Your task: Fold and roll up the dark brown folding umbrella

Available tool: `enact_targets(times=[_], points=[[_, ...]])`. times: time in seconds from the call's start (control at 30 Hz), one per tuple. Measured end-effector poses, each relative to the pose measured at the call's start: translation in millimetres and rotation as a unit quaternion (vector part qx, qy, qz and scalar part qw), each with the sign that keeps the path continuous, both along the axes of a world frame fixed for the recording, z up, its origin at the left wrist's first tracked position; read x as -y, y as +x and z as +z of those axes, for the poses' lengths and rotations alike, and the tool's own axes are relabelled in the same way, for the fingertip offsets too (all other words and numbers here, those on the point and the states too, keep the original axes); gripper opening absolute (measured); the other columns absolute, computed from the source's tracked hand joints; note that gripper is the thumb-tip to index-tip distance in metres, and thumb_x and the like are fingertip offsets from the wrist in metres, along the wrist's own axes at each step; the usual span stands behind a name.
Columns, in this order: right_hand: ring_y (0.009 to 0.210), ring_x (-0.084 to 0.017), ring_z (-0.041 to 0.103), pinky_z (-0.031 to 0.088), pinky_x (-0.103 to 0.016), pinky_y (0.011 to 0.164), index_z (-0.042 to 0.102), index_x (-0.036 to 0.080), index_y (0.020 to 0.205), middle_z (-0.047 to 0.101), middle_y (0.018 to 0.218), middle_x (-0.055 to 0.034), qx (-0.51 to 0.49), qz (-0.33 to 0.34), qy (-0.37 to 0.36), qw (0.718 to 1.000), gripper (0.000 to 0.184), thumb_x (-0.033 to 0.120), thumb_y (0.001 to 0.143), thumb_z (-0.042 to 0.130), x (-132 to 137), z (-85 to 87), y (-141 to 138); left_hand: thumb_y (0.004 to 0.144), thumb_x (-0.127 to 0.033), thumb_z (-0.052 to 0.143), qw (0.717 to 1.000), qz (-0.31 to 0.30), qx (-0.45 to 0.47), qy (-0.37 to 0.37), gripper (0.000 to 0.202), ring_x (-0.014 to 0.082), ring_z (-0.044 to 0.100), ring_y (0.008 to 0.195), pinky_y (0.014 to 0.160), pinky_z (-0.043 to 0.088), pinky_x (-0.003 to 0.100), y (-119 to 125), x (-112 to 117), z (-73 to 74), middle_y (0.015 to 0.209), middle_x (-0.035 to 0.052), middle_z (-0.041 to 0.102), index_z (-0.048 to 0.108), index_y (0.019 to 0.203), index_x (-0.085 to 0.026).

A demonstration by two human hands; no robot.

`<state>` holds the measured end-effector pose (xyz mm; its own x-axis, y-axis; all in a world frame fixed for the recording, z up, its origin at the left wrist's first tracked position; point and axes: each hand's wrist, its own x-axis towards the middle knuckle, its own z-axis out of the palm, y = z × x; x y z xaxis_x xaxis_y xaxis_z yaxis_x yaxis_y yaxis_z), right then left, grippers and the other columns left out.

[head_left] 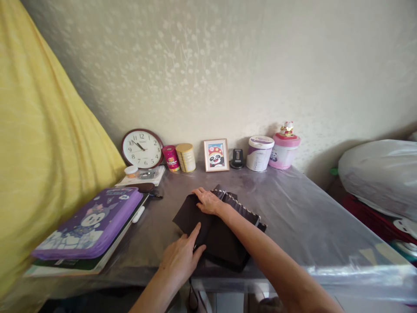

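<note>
A black fabric item [224, 243], folded and flat with a dark-and-light patterned trim along its far right edge, lies near the table's front. Its exact kind is not clear. My right hand [206, 201] rests across its upper part, fingers stretched toward the far left edge of a raised black flap. At the near left side is my left hand [182, 256], with index finger and thumb spread against the fabric; its other fingers are partly hidden. Below that hand a thin dark strap [193, 298] hangs past the table edge.
Left on the covered table [293, 208] lies a purple cartoon case [87, 221] on books. Along the wall stand a clock [142, 148], two cans [185, 158], a panda picture frame [216, 155], a small black device [237, 158] and two tubs [259, 153]. White bags [381, 174] sit beyond the right edge.
</note>
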<state>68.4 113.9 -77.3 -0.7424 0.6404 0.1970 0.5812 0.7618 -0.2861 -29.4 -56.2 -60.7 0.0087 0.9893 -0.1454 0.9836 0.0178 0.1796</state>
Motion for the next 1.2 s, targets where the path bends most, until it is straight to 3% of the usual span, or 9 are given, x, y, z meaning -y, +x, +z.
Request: enact_targets(times=[0.2, 0.47, 0.6, 0.8, 0.93, 1.07, 1.2], points=[[0.097, -0.021, 0.056, 0.043, -0.034, 0.085, 0.039, 0.017, 0.119, 0.049, 0.115, -0.0107, 0.008, 0.010, 0.027, 1.000, 0.046, 0.013, 0.075, 0.049, 2, 2.3, -10, 0.082, -0.035, 0.047, 0.999, -0.022, 0.031, -0.025, 0.064, 0.0229, 0.058, 0.101, 0.080, 0.043, 0.030, -2, -1, -3.6, 0.111, 0.0086, 0.061, 0.022, 0.139, -0.024], [0.095, -0.023, 0.058, 0.046, -0.034, 0.080, 0.043, 0.015, 0.118, 0.052, 0.113, -0.0131, 0.036, 0.002, -0.016, 0.999, 0.048, 0.013, 0.071, 0.051, -4, -8.8, -9, 0.080, -0.036, 0.048, 0.999, -0.007, 0.031, -0.018, 0.065, 0.0245, 0.057, 0.100, 0.081, 0.042, 0.031, 0, 0, -7.8, 0.112, 0.0103, 0.058, 0.025, 0.139, -0.022], [0.094, -0.020, 0.059, 0.046, -0.032, 0.080, 0.041, 0.017, 0.121, 0.047, 0.122, -0.0118, -0.004, -0.009, -0.030, 1.000, 0.051, 0.016, 0.071, 0.053, -4, 0.5, -1, 0.080, -0.037, 0.048, 1.000, 0.000, 0.020, -0.018, 0.064, 0.0256, 0.058, 0.097, 0.080, 0.042, 0.032, 0, 0, -11.3, 0.110, 0.0122, 0.058, 0.028, 0.138, -0.019], [0.096, -0.021, 0.058, 0.044, -0.031, 0.082, 0.060, 0.021, 0.097, 0.064, 0.100, -0.0056, 0.022, 0.003, -0.052, 0.998, 0.027, 0.014, 0.072, 0.055, -6, 17.1, 22, 0.081, -0.037, 0.046, 0.999, -0.004, 0.031, -0.017, 0.063, 0.0246, 0.058, 0.099, 0.082, 0.042, 0.031, -1, 0, -10.6, 0.107, 0.0130, 0.059, 0.028, 0.138, -0.016], [0.091, -0.020, 0.060, 0.045, -0.030, 0.079, 0.061, 0.019, 0.101, 0.066, 0.098, -0.0066, -0.001, -0.027, -0.056, 0.998, 0.025, 0.017, 0.079, 0.050, -12, 33.0, 52, 0.081, -0.038, 0.046, 0.998, -0.009, 0.066, -0.023, 0.062, 0.0232, 0.057, 0.102, 0.085, 0.041, 0.031, -5, -2, -11.4, 0.108, 0.0130, 0.061, 0.030, 0.137, -0.015], [0.077, -0.015, 0.062, 0.046, -0.026, 0.072, 0.062, 0.018, 0.100, 0.068, 0.083, -0.0020, -0.066, -0.011, -0.163, 0.984, 0.023, 0.020, 0.080, 0.050, -3, 52.0, 91, 0.081, -0.040, 0.047, 0.995, -0.013, 0.094, -0.033, 0.063, 0.0230, 0.053, 0.108, 0.089, 0.039, 0.030, -10, -3, -12.8, 0.116, 0.0138, 0.058, 0.030, 0.137, -0.014], [0.086, -0.015, 0.061, 0.047, -0.026, 0.075, 0.061, 0.019, 0.102, 0.066, 0.095, -0.0022, -0.072, 0.050, -0.294, 0.952, 0.027, 0.031, 0.080, 0.054, 29, 67.7, 122, 0.081, -0.040, 0.047, 0.994, -0.015, 0.102, -0.040, 0.064, 0.0229, 0.051, 0.112, 0.090, 0.038, 0.030, -12, -4, -12.7, 0.121, 0.0137, 0.055, 0.029, 0.137, -0.015]])
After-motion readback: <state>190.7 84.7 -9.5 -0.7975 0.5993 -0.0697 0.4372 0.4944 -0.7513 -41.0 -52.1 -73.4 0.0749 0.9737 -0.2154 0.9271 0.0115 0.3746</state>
